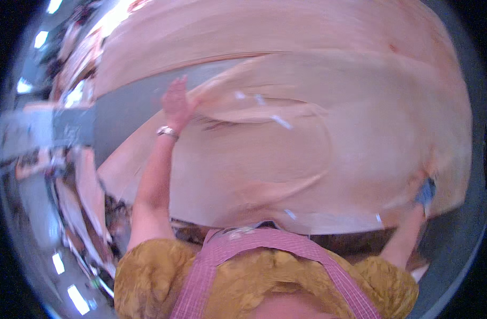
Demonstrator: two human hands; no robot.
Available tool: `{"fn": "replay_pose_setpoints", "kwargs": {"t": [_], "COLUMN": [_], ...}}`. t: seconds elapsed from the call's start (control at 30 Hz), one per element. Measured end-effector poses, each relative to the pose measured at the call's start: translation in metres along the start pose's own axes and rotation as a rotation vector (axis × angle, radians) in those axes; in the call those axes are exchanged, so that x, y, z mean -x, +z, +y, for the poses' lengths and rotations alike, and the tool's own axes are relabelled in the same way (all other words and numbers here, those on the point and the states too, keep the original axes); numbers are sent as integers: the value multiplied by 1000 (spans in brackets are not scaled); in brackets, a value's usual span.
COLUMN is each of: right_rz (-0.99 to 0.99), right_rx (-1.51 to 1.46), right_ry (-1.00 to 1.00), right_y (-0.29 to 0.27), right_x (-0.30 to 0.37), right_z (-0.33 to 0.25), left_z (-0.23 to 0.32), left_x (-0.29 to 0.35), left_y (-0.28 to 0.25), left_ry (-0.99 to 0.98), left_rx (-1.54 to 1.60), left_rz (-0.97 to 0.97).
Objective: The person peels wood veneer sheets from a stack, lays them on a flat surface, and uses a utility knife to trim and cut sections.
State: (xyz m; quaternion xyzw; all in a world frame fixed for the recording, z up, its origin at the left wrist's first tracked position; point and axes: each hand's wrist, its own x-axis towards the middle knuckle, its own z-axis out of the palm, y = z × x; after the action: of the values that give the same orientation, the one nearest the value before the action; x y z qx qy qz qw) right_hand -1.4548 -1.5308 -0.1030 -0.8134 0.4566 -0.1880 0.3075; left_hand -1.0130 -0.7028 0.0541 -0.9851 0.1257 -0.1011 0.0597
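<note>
- Fingers (178,87) on the left hand (175,105) are sitting unclenched, ahead-left of the apron (219,253).
- Right hand (426,173): can't tell (too blurry), right of the apron.
- Pale sheet (254,154) is lying beyond the apron, wrinkling; I'd be smoothing outward.

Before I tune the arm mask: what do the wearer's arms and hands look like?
Short, loose mustard sleeves, forearms bare below. Left hand: ungloved, silvery band at the wrist. Right hand: blurred, blue band at the wrist, exact type unclear.
</note>
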Motion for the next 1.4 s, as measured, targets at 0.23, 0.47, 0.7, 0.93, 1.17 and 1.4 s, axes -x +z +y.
{"fn": "replay_pose_setpoints", "kwargs": {"t": [0.23, 0.47, 0.7, 0.93, 1.17, 1.4], "right_rz": [320, 382, -549, -744, -685, -42], "right_rx": [1040, 373, -83, 386, -535, -929], "right_ry": [325, -129, -819, -1092, -618, -17], "right_y": [-203, -128, 181, 374, 367, 115], "right_x": [42, 162, 363, 450, 410, 503], "right_z": [135, -42, -555, -664, -648, -546], "left_z": [-43, -84, -109, -129, -147, -193], "left_x": [53, 89, 201, 245, 232, 163], "left_y": [38, 24, 1, 0, 3, -19], "left_ry": [-130, 227, 304, 353, 398, 387], "left_rx": [-46, 68, 358, 491, 510, 460], "left_rz": [-351, 134, 172, 213, 234, 155]}}
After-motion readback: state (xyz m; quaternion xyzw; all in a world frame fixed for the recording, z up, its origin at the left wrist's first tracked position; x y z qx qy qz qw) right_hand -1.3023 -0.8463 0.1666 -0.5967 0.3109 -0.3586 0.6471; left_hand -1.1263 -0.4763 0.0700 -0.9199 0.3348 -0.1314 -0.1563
